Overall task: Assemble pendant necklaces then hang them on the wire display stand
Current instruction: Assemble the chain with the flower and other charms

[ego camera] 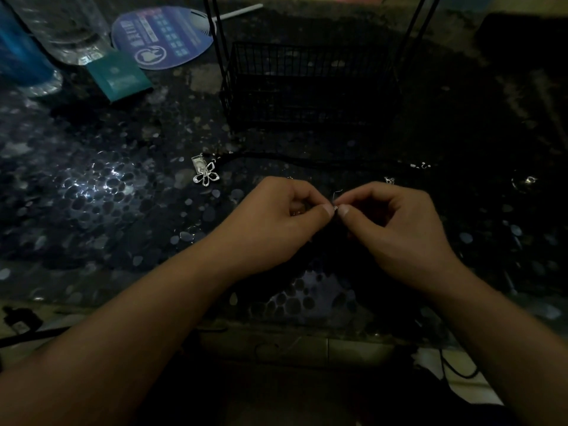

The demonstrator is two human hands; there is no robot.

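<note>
Dim light covers a dark table [92, 195] with a pebble pattern, on which a black wire stand [310, 84] is set at the back. Both forearms are stretched forward, the left hand [276, 219] and right hand [396, 222] brought together near the table's front. A tiny silver fitting [335, 206] is pinched between curled thumbs and forefingers of both. A flower pendant [206, 175] on a black cord [307, 159] lies just beyond the left hand, apart from it.

silver flower pendant [206, 176] flat on table, left of black cord [307, 159].
</note>
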